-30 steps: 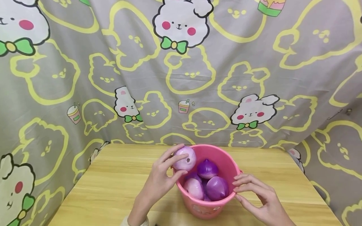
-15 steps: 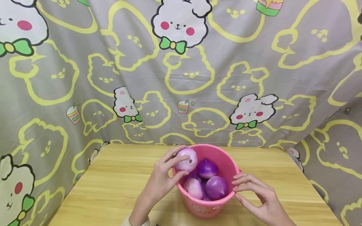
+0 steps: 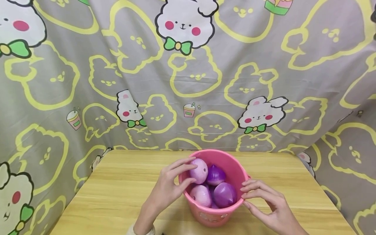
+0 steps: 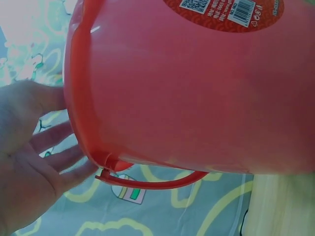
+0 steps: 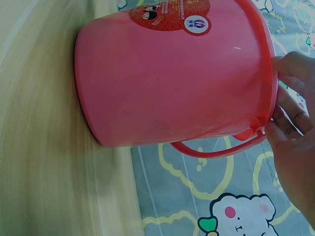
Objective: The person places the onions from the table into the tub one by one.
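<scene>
A pink bucket (image 3: 211,218) stands upright on the table with several purple onions in it. The pale purple onion (image 3: 201,173) lies at the inner left side, just beyond the fingertips of my left hand (image 3: 167,184), whose fingers and thumb are spread apart over the rim. Beside it in the bucket are a deep violet onion (image 3: 216,176), a purple onion (image 3: 225,195) and another pale onion (image 3: 201,195); more are partly hidden beneath. My right hand (image 3: 271,202) holds the bucket's right rim between fingers and thumb. In the right wrist view, its fingertips meet the rim (image 5: 268,83).
The wooden table (image 3: 117,195) extends around the bucket. A grey curtain (image 3: 202,81) with rabbit prints hangs behind and at both sides. The red bucket handle (image 4: 162,186) hangs down on the bucket's far side, and a label (image 5: 172,14) shows on its front.
The pale onion has moved right and down from the left rim into the bucket, slipping out from between my left fingers and thumb. My right hand stays at the rim.
</scene>
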The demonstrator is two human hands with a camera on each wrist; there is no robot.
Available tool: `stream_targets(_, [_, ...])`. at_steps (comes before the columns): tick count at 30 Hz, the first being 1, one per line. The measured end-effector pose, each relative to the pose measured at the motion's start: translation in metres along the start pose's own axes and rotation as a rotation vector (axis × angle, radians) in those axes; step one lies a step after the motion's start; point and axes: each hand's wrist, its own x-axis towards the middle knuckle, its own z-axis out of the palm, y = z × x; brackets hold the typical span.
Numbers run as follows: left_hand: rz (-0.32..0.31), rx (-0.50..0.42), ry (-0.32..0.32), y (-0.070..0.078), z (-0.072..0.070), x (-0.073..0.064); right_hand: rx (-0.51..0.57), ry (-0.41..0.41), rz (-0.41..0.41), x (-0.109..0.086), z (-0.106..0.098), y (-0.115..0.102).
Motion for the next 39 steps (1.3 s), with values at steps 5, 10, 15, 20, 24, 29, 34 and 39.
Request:
stream_targets(5, [0.006,-0.017,0.031,0.000,-0.003,0.001,0.010,0.002,0.014,-0.001,-0.001,0.000])
stream_targets(10, [-0.044,-0.024,0.055,0.000,-0.006,0.000,0.018,0.011,0.052,-0.006,-0.002,-0.001])
stream_targets(15, [-0.104,-0.016,0.070,-0.001,-0.009,-0.003,0.025,0.013,0.072,-0.010,-0.001,-0.002])
stream_targets(20, [-0.124,-0.003,0.110,-0.006,-0.012,-0.005,0.023,0.013,0.083,-0.012,-0.002,-0.004])
stream_targets(24, [-0.153,0.017,0.131,-0.011,-0.016,-0.006,0.009,0.010,0.072,-0.010,-0.003,-0.005])
stream_targets(29, [-0.190,0.043,0.138,-0.022,-0.019,-0.008,-0.017,0.013,0.049,-0.007,-0.004,-0.006])
stream_targets(34, [-0.230,0.092,0.149,-0.030,-0.024,-0.012,-0.063,0.013,0.063,-0.005,-0.005,-0.007])
stream_targets(39, [-0.252,0.133,0.146,-0.037,-0.028,-0.017,-0.109,0.006,0.068,-0.005,-0.006,-0.007])
